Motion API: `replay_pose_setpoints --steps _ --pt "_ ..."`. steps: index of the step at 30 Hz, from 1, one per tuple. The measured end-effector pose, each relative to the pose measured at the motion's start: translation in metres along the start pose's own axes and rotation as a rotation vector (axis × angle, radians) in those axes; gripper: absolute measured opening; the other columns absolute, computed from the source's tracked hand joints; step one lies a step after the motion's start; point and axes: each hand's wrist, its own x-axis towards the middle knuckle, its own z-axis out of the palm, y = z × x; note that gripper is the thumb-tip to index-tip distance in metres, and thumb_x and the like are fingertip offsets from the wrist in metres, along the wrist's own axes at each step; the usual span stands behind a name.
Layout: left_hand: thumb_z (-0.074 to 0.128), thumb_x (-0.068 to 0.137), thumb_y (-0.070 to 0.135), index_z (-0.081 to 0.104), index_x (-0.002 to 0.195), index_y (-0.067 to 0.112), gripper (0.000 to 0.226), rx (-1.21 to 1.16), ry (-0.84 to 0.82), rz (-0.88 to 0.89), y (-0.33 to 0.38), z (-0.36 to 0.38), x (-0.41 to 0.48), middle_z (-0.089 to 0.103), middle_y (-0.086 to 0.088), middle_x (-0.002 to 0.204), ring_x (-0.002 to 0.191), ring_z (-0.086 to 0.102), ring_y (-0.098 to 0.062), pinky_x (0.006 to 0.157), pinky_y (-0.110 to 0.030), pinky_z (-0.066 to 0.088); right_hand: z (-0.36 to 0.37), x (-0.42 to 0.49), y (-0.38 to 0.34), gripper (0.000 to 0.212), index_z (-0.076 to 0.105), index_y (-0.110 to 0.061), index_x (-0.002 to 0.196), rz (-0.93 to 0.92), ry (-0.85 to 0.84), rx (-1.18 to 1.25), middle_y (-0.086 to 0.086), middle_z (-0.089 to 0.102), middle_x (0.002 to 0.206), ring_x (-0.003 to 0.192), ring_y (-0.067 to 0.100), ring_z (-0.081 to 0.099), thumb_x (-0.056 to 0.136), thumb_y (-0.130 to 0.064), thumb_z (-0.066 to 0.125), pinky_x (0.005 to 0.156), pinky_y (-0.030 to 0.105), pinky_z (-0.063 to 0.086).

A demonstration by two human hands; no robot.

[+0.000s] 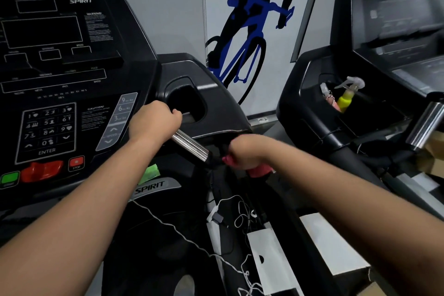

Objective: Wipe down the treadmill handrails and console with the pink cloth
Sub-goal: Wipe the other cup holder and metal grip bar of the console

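Pink cloth (261, 170) is bunched inside the right hand (245, 151), which is clenched on it around the black section just right of the chrome handrail (189, 146). Only two small pink folds show, at the thumb side and beneath the wrist. The left hand (153, 122) grips the upper end of the handrail, fingers curled round it and thumb tip towards the cup pocket (188, 103) just above.

Left of the handrail rises the dark console (60, 67), with its keypad, a green start key and a red stop key; its left edge is cut off by the frame. Behind the handrail is a pale wall with a blue and black cyclist decal (245, 31). Well to the right of the handrail stands a second treadmill (374, 60), its panel too blurred to read, with a spray bottle (348, 94) standing in its side pocket. Below the handrail lie tangled white cords (230, 211) and a white box (271, 259). The right hand is motion-blurred and its fingers are hidden underneath.
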Motion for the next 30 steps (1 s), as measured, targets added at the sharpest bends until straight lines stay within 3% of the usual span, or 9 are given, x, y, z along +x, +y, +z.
replay_pose_setpoints --steps 2,7,13,17,20,25,26,28,30 --pt "0.045 0.091 0.031 0.054 0.059 0.008 0.040 0.001 0.008 0.008 0.000 0.000 0.000 0.055 -0.007 0.059 0.060 0.052 -0.027 0.054 -0.028 0.035 -0.021 -0.008 0.005 0.019 0.061 -0.016 0.082 0.078 0.137 0.429 0.004 0.066 0.083 0.081 0.026 0.062 0.093 -0.022 0.047 0.068 0.028 0.046" --pt "0.045 0.091 0.031 0.050 0.055 0.010 0.041 -0.030 0.024 0.012 -0.002 0.001 0.000 0.051 -0.006 0.055 0.062 0.053 -0.030 0.056 -0.029 0.035 -0.021 -0.002 -0.026 0.020 0.060 -0.016 0.082 0.240 0.727 1.460 0.009 0.070 0.081 0.069 0.023 0.062 0.080 0.000 0.047 0.071 0.039 0.053" --pt "0.045 0.091 0.031 0.052 0.055 0.010 0.042 -0.039 0.024 0.028 -0.002 -0.001 -0.001 0.052 -0.005 0.055 0.063 0.053 -0.029 0.056 -0.029 0.035 0.062 -0.002 -0.099 0.041 0.042 -0.023 0.114 0.541 0.923 1.630 0.006 0.055 0.114 0.100 0.017 0.054 0.075 -0.016 0.054 0.090 0.026 0.041" --pt "0.045 0.091 0.031 0.051 0.055 0.010 0.043 -0.044 0.018 0.036 -0.003 -0.001 -0.002 0.050 -0.004 0.052 0.055 0.051 -0.024 0.050 -0.027 0.032 0.110 0.003 -0.119 0.037 0.054 -0.008 0.115 0.794 0.725 1.856 0.013 0.053 0.118 0.097 0.018 0.053 0.080 -0.020 0.055 0.091 0.036 0.041" --pt "0.045 0.092 0.032 0.058 0.061 0.006 0.042 -0.040 0.010 0.034 -0.002 -0.002 -0.003 0.055 -0.005 0.056 0.058 0.054 -0.024 0.050 -0.027 0.034 0.119 0.014 -0.114 0.032 0.062 -0.005 0.090 0.880 0.469 2.517 0.017 0.064 0.089 0.079 0.028 0.059 0.081 -0.032 0.047 0.075 0.038 0.047" --pt "0.044 0.093 0.032 0.065 0.072 0.005 0.040 -0.030 0.010 0.043 -0.003 -0.002 -0.003 0.064 -0.011 0.067 0.065 0.058 -0.027 0.051 -0.026 0.036 0.106 0.036 -0.078 0.039 0.061 -0.009 0.093 1.009 0.741 2.969 0.014 0.064 0.086 0.097 0.025 0.057 0.095 -0.025 0.025 0.103 0.037 0.038" --pt "0.044 0.093 0.032 0.065 0.073 0.004 0.040 -0.027 0.012 0.044 -0.003 -0.002 -0.003 0.064 -0.011 0.068 0.064 0.057 -0.027 0.051 -0.026 0.036 0.102 0.037 -0.072 0.039 0.059 -0.009 0.088 1.005 0.798 2.910 0.014 0.063 0.081 0.088 0.021 0.060 0.095 -0.020 0.022 0.100 0.032 0.040" --pt "0.044 0.092 0.032 0.065 0.071 0.004 0.040 -0.022 0.014 0.043 -0.002 -0.002 -0.002 0.063 -0.011 0.066 0.060 0.055 -0.025 0.049 -0.025 0.035 0.091 0.035 -0.066 0.025 0.048 -0.013 0.073 0.977 0.770 2.826 0.007 0.055 0.046 0.043 0.011 0.057 0.089 -0.012 0.030 0.062 0.015 0.049" --pt "0.044 0.092 0.031 0.064 0.069 0.003 0.041 -0.020 0.013 0.040 -0.002 -0.002 -0.002 0.059 -0.009 0.061 0.056 0.052 -0.023 0.048 -0.025 0.033 0.087 0.034 -0.067 0.023 0.043 -0.016 0.066 0.964 0.551 2.759 -0.006 0.044 0.027 0.023 0.003 0.044 0.074 -0.010 0.063 0.046 0.016 0.044"
